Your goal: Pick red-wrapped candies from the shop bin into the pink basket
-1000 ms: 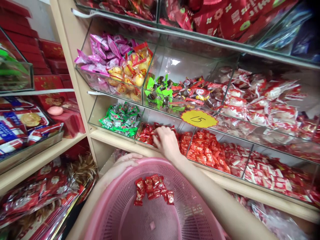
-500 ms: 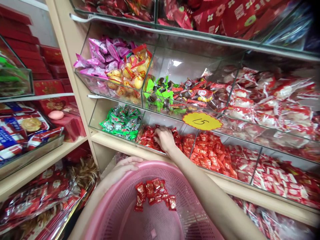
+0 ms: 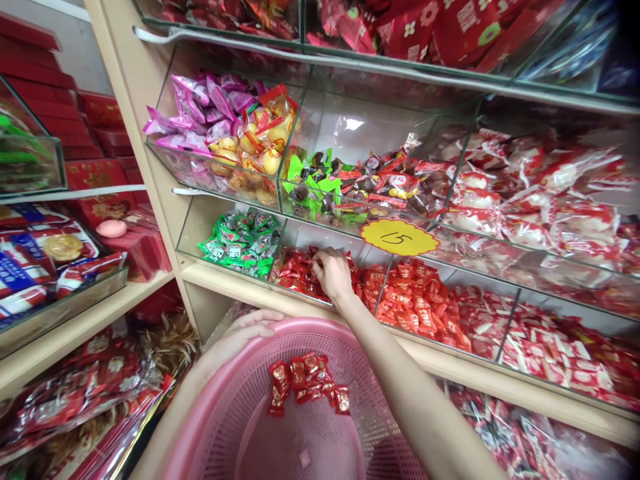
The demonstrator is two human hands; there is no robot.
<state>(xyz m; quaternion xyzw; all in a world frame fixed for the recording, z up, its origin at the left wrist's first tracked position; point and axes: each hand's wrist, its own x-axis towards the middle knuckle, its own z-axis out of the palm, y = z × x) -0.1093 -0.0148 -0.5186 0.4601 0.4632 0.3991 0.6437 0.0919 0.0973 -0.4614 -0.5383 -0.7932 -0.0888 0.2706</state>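
My left hand [image 3: 246,332] is laid over the far-left rim of a pink plastic basket [image 3: 320,325], gripping it. Several red-and-gold wrapped candies [image 3: 305,379] lie in the basket against its far wall. Beyond that rim, my right hand [image 3: 334,272] reaches into a clear bin of red-wrapped candies [image 3: 295,272]. Its fingers are curled down among the wrappers. The fingertips are partly hidden, so how many candies they hold is not visible.
Green-wrapped candies [image 3: 243,243] fill the bin at left; orange-red ones [image 3: 417,297] lie to the right. A yellow tag [image 3: 400,237] marked 15 hangs on the upper bin front. The wooden shelf edge [image 3: 220,280] runs just beyond the basket. Packaged sweets [image 3: 45,257] stand at left.
The view has shifted slightly. My right hand stays in the same bin, its fingers a little more curled into the candies. My left hand and the candies in the basket keep their places.
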